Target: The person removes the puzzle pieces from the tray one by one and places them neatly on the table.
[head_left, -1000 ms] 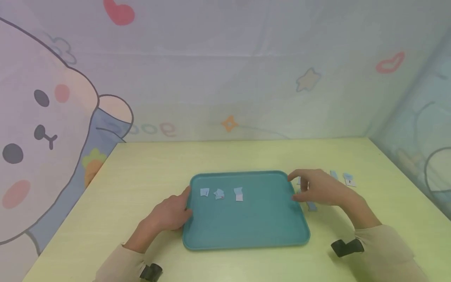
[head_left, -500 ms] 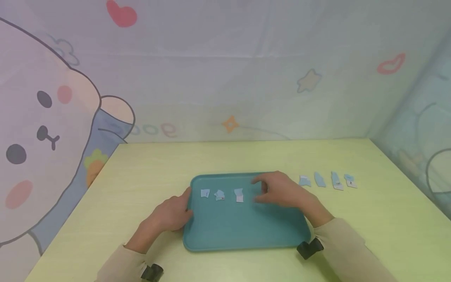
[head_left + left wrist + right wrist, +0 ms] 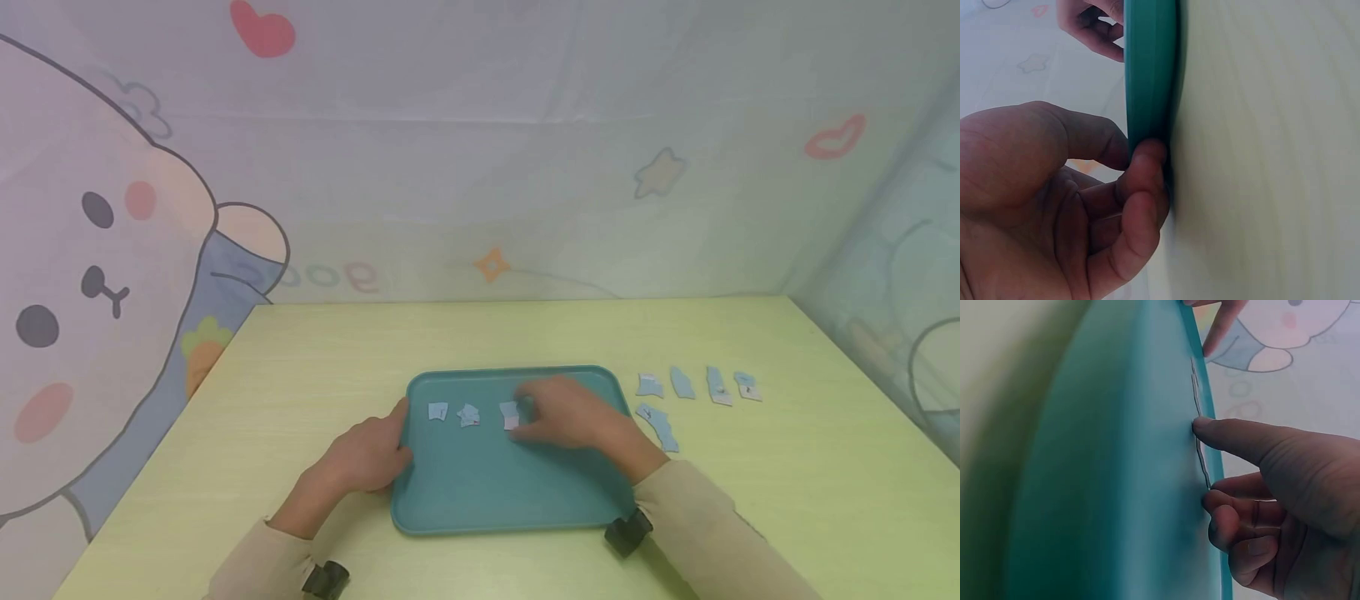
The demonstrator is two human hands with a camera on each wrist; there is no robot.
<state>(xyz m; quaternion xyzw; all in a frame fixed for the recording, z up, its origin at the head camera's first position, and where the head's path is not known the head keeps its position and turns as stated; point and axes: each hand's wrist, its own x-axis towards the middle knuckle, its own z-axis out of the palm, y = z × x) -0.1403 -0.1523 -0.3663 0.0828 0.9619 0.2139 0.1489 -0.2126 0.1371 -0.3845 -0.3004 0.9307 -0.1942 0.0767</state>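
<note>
A teal tray (image 3: 525,492) lies on the table, and my left hand (image 3: 367,454) grips its left rim. In the left wrist view the thumb and fingertips sit on either side of the tray's edge. Over the tray, my right hand (image 3: 566,412) has thumb and index finger at opposite ends of a pale blue and white puzzle piece (image 3: 509,415). The right wrist view shows that piece edge-on as a thin strip between thumb and index, other fingers curled. Two more pale blue items lie on the tray, a small piece (image 3: 438,411) and an irregular cluster (image 3: 468,415).
Right of the tray, several pale blue pieces lie on the yellow table (image 3: 330,350), among them a long jagged piece (image 3: 658,427) near the rim and a pointed piece (image 3: 682,382). A printed cloth (image 3: 420,167) hangs behind the table.
My right hand has moved left from beside the loose pieces on the table, over the tray, to the puzzle piece there. The left hand stays on the tray's rim.
</note>
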